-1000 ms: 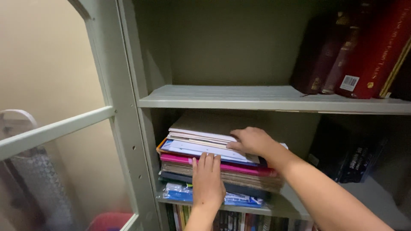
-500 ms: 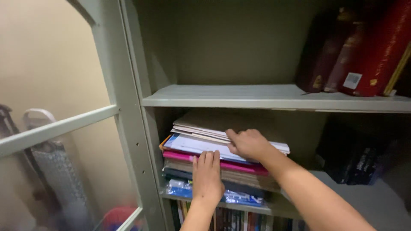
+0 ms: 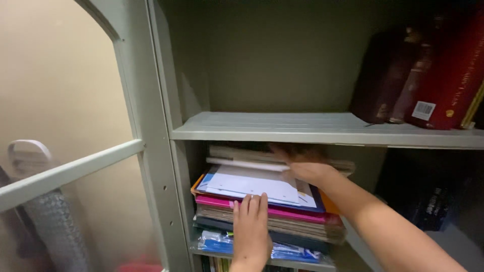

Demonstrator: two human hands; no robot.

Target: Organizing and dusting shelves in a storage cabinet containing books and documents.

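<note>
A: Head view. Grey-green bookcase, door frame with glass panes at left. Stack of folders and papers lying flat on the middle shelf, at its left end, just beside the upright.

B: Hands?

A: Left hand flat against the near face of the stack, fingers straight and together, tips at the pink folder. Gripping nothing, only pressing. Right hand further in, under the upper shelf board, holding up a raised bundle of papers by its right part. Finger curl blurred; grip on the bundle plain enough.

B: Under the lifted bundle?

A: White sheet exposed on top of the lower stack, on a blue-edged cover, orange corner showing at right. Below that the pink folder, then brownish paper layers, a dark folder, and a clear plastic packet with blue contents at the bottom.

B: Elsewhere?

A: Dark red books standing on the upper shelf, far right, leaning left. Dark books in shadow at right of the middle shelf, well apart from the stack. Book spines just visible on the shelf below. White handle-shaped object behind the glass at left.
</note>
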